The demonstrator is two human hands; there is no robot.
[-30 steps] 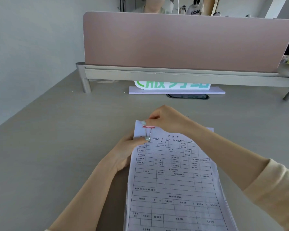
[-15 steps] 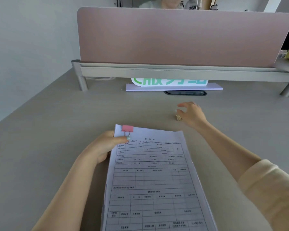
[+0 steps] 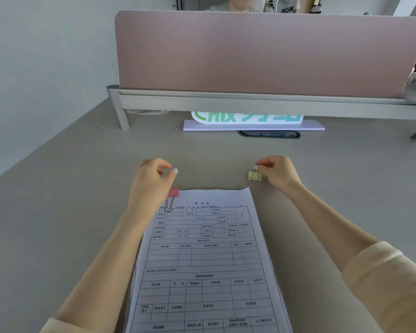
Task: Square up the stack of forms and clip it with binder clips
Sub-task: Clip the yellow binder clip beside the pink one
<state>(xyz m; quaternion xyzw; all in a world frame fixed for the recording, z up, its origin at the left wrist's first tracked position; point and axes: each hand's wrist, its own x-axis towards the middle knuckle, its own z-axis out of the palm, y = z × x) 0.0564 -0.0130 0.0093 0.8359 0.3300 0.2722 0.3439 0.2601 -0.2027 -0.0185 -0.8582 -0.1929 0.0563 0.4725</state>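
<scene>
The stack of forms (image 3: pixel 205 258) lies on the desk (image 3: pixel 58 200), just nearer than both hands. The left hand (image 3: pixel 154 179) hovers loosely curled, holding nothing, above the pink clip (image 3: pixel 173 193) at the corner. The right hand (image 3: pixel 277 173) pinches the cream clip (image 3: pixel 254 175) by its handles, likely for the free corner.

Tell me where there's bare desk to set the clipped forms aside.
The widest bare patch of desk lies left of the stack of forms, toward the wall. Another runs right of the stack, below the right hand. It is crowded along the stack's top edge: pink clip, left hand, cream clip.
</scene>
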